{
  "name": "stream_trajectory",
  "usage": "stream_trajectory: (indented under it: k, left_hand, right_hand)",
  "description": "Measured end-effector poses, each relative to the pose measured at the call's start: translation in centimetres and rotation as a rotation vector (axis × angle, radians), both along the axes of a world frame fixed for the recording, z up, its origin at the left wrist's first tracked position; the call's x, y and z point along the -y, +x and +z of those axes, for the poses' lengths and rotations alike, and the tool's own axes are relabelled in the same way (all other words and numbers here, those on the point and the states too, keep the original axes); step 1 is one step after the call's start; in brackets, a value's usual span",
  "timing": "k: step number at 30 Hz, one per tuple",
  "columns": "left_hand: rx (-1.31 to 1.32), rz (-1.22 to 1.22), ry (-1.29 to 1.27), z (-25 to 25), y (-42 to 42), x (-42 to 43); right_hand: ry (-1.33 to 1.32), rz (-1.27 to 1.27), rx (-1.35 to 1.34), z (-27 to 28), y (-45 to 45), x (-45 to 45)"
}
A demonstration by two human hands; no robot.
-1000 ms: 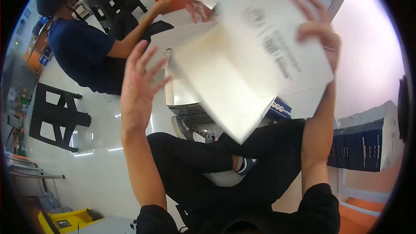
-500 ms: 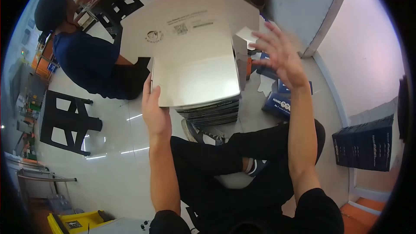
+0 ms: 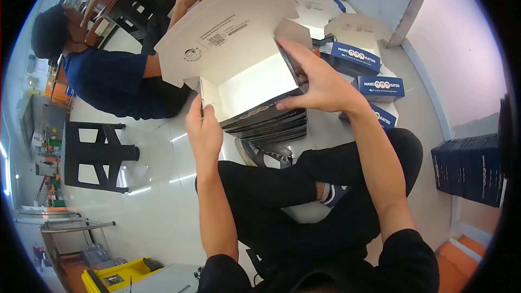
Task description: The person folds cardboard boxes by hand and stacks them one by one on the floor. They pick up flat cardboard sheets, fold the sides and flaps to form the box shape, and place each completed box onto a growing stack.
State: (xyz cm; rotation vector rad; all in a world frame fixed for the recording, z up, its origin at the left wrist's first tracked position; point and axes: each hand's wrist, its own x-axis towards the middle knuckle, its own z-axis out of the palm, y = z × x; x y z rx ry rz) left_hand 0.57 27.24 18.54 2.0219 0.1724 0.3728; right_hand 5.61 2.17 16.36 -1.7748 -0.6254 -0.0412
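Note:
An open cardboard box [image 3: 251, 81], white inside and dark outside, stands in front of me with its printed lid flap raised and leaning back. My left hand [image 3: 204, 133] is closed on the box's left front corner, the thumb at the edge. At the right side my right hand [image 3: 321, 84] grips the wall, thumb on the front panel and the other fingers partly hidden behind the side. Beneath the box is a stack of flat dark cardboard pieces [image 3: 277, 130].
Several folded blue boxes [image 3: 355, 58] lie on the floor to the right. A stack of flat blue cardboard [image 3: 468, 168] leans by the wall. A person in a dark blue shirt [image 3: 111, 81] sits at left, near a black stool [image 3: 100, 154]. A yellow crate [image 3: 122, 274] is at lower left.
My right hand has come down from the air beside the box onto its right wall. The box is now turned and tilted, showing its front panel. More folded boxes show behind.

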Motion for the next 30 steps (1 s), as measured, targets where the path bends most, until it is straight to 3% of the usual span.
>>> stream_trajectory:
  k: [2, 6, 8, 9, 10, 11, 12, 14, 15, 17, 22, 24, 30]
  left_hand:
    - [0.004, 0.000, 0.054, -0.4, 0.4, -0.7]
    - [-0.074, 0.004, 0.195, -0.5, 0.6, -1.4]
    - [0.426, 0.096, 0.898, -1.5, 0.7, -1.5]
    - [0.432, 0.085, 0.899, -0.8, 0.4, -0.7]
    - [0.475, -0.109, 0.875, 0.6, -0.2, 1.1]
    - [0.511, -0.304, 0.845, 1.7, -0.8, 2.7]
    - [0.508, -0.313, 0.841, 2.3, -1.2, 4.3]
    - [0.349, -0.653, 0.550, 3.1, -1.3, 6.9]
    - [0.350, -0.659, 0.549, 2.9, -0.9, 7.1]
    - [0.323, -0.703, 0.782, 2.5, 0.2, 7.2]
    - [0.162, -0.698, 0.927, 3.4, 0.2, 7.7]
    - [0.160, -0.675, 0.969, 3.7, 0.3, 7.8]
    - [0.308, -0.603, 1.005, 3.5, 0.5, 8.1]
  right_hand:
    - [-0.234, -0.119, 0.124, 0.4, -0.6, 0.0]
    - [-0.445, -0.146, 0.254, 0.8, -1.6, 0.2]
    - [-0.433, -0.156, 0.223, 1.3, -2.0, 0.6]
    - [-0.533, -0.149, 0.251, 1.5, -2.1, 1.0]
    - [-0.635, -0.141, 0.275, 1.7, -2.3, 1.5]
    - [-0.635, -0.148, 0.267, 2.0, -2.2, 1.9]
    - [-0.602, -0.077, 0.205, 2.3, -1.9, 2.4]
    - [-0.570, -0.009, 0.140, 2.3, -1.9, 2.9]
    - [-0.557, -0.007, 0.159, 2.1, -1.8, 3.0]
    - [-0.513, -0.032, 0.264, 0.9, -1.6, 3.3]
    - [-0.548, -0.032, 0.201, 0.3, -1.1, 3.1]
    - [-0.504, -0.096, 0.364, -0.4, -0.9, 2.7]
    - [-0.562, -0.007, 0.166, 1.3, -1.5, 3.0]
